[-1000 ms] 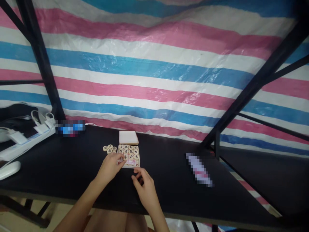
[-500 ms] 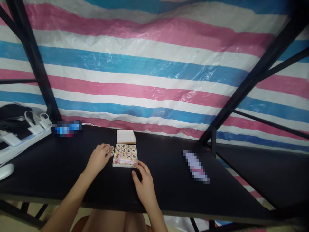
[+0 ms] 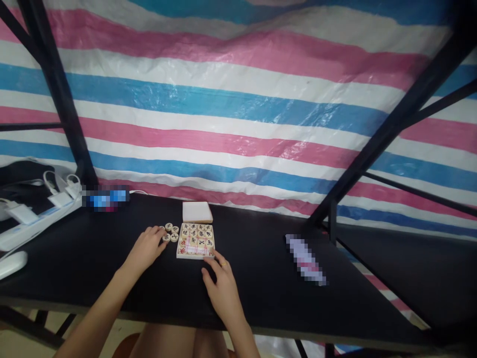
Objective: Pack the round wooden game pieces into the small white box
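A shallow white box (image 3: 196, 257) holds rows of round Chinese chess pieces (image 3: 201, 233), most with black characters and a couple with red ones at its left side. A strip of folded paper with pink lines (image 3: 196, 249) lies in the near part of it. My left hand (image 3: 147, 246) is open on the table left of the box, its fingertips against a small cluster of loose chess pieces (image 3: 174, 237). Some of that cluster is hidden by the fingers. My right hand (image 3: 222, 278) is open, thumb apart, its fingertips touching the box's near right corner.
The box lid (image 3: 197, 211) lies just behind the box. A blurred-out flat object (image 3: 305, 259) rests to the right. On the left are a power strip (image 3: 40, 221) with plugs, a white mouse (image 3: 13, 265) and a blurred device (image 3: 106, 199). Black frame bars (image 3: 365, 144) flank the black table.
My left hand has drawn a little left, uncovering several loose pieces between it and the box. My right hand stays at the box corner. The view has shifted slightly.
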`<action>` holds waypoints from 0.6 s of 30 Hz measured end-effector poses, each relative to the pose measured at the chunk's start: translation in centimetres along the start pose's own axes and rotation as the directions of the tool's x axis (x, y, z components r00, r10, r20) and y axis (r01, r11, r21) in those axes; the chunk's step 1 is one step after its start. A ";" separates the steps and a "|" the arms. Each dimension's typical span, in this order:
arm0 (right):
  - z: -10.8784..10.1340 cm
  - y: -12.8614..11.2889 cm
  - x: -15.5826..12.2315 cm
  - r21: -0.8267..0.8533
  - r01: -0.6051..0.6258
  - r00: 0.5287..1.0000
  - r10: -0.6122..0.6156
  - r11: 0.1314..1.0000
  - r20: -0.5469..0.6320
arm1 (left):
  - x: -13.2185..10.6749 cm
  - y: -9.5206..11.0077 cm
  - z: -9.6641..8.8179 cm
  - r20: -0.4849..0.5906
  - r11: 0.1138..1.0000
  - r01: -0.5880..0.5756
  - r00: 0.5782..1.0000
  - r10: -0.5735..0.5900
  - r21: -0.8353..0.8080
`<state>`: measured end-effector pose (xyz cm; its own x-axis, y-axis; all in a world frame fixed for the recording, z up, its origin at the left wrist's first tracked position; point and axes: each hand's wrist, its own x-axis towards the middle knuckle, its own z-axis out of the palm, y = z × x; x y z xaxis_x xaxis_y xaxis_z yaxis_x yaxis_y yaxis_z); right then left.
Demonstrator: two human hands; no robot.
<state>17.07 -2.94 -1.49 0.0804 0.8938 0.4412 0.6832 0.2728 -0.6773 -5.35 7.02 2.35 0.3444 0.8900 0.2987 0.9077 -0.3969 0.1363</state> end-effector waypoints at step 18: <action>0.3 -0.1 0.0 -0.111 0.041 0.998 -0.036 0.993 0.044 | -4.6 6.7 1.2 -0.104 0.857 -0.040 0.994 -0.016 -0.514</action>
<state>16.76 -2.84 -1.57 0.0239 0.8983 0.4388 0.7625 0.2675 -0.5891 -0.58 0.51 0.76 0.3030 0.8683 0.3928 0.6404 -0.4907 0.5908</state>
